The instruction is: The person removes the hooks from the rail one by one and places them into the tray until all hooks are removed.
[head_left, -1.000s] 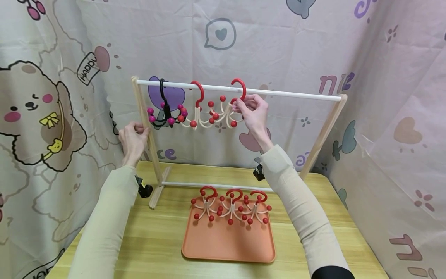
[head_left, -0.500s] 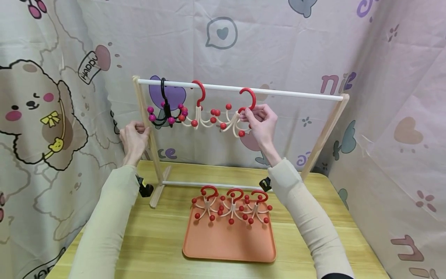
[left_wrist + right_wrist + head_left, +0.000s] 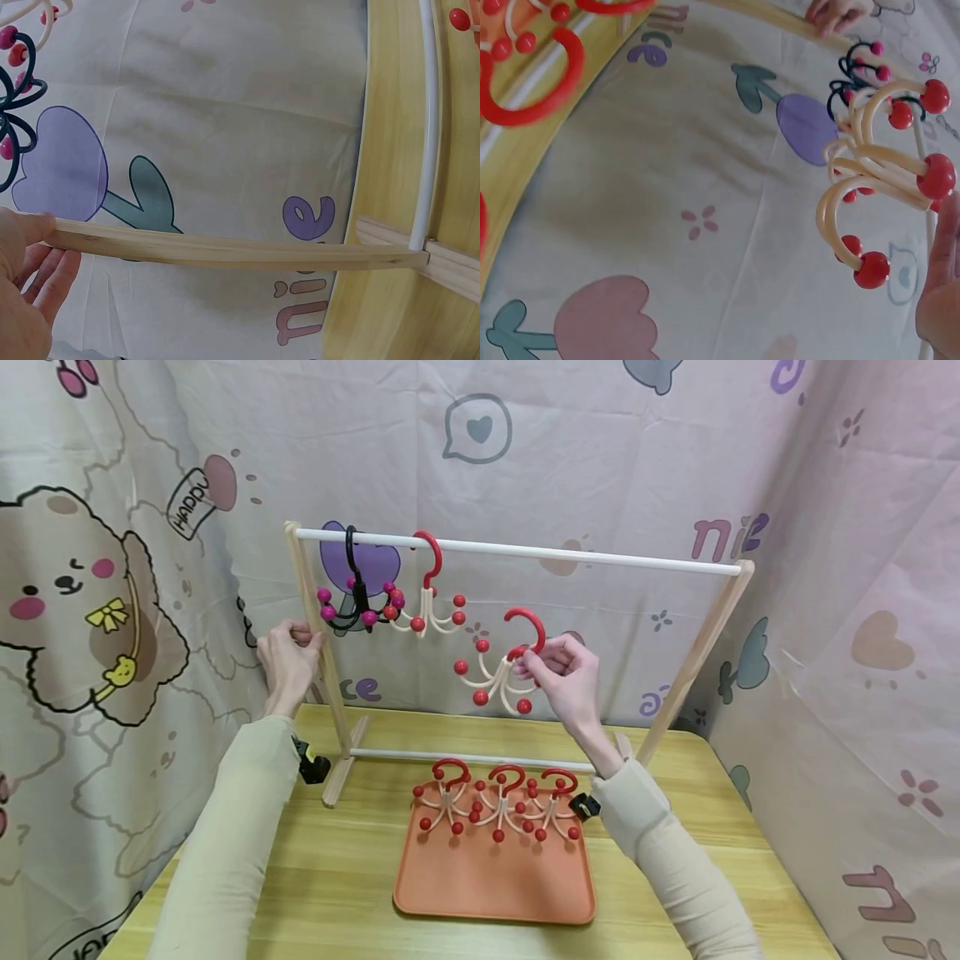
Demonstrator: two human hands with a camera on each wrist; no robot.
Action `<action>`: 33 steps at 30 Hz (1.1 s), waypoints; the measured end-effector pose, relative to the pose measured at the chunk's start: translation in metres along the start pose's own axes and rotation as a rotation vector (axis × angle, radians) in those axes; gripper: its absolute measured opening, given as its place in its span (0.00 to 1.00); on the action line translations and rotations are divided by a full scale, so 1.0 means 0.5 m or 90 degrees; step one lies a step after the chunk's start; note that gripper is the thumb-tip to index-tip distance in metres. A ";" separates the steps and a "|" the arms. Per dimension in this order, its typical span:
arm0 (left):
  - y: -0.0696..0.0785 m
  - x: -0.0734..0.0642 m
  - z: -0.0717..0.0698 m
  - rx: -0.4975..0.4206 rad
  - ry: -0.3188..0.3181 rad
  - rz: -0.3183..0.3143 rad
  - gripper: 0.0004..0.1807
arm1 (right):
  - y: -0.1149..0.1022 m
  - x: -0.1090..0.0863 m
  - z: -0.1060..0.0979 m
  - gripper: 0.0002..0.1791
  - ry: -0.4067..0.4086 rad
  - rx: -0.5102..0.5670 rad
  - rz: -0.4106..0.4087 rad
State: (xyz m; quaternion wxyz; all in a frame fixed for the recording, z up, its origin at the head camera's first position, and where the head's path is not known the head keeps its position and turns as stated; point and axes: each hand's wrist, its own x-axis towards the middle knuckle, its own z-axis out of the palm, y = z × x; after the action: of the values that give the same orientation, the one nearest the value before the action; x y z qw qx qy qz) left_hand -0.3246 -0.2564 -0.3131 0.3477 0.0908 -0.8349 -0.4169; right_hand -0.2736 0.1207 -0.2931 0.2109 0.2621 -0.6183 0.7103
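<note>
Below the white top rod (image 3: 540, 552), as seen from the head view, holds a red-hooked hanger (image 3: 506, 668) in the right hand (image 3: 573, 683), apart from the rod and higher than the orange tray (image 3: 495, 885). Pinches narrowly, thumb against fingers, at the base of the hook, with the curve rising free above the fingertips. With the left hand (image 3: 287, 667), grips the left post (image 3: 329, 681). See also a black hanger (image 3: 360, 597) and a second red hanger (image 3: 426, 606) on the rod, and a row of three hangers (image 3: 501, 808) along the tray's far side. Judge the step in hand as a transfer between rod and tray, probably down to the tray. Next, likely calls for lowering to the tray and letting go without snagging beaded arms on neighbours.

From the left wrist view, find thumb and fingers on opposite sides of the post, in a narrow hold. Notice the lower white rod (image 3: 427, 127) meeting the post near its foot.

From the right wrist view, find the held hanger's pale arms and red beads beside the fingers. Cannot tell the full grip from here, with most of the hand out of frame.
</note>
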 end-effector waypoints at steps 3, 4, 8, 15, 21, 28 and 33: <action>-0.002 0.002 -0.001 0.001 0.003 0.002 0.15 | 0.006 -0.029 0.002 0.03 -0.026 0.008 0.009; -0.002 0.002 -0.001 0.000 0.001 0.001 0.15 | 0.010 -0.038 0.001 0.04 -0.035 0.014 0.014; -0.003 0.004 0.001 0.001 0.005 0.005 0.15 | 0.030 -0.076 0.002 0.08 -0.084 0.033 0.032; -0.001 0.002 0.000 -0.002 0.002 -0.001 0.15 | 0.072 -0.146 0.010 0.09 -0.187 0.040 0.081; 0.001 0.000 -0.001 -0.003 0.001 -0.004 0.15 | 0.105 -0.189 0.022 0.07 -0.261 0.059 0.098; 0.001 -0.003 -0.001 -0.005 0.003 0.000 0.14 | 0.128 -0.228 0.032 0.07 -0.330 0.063 0.146; 0.001 -0.002 -0.001 -0.005 0.002 -0.001 0.14 | 0.146 -0.252 0.040 0.06 -0.382 0.056 0.168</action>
State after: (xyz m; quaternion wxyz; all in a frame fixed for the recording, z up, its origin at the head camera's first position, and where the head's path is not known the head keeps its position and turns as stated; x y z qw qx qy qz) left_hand -0.3232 -0.2560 -0.3129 0.3495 0.0907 -0.8326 -0.4200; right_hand -0.2196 0.0935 -0.4268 -0.0864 0.3862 -0.6501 0.6486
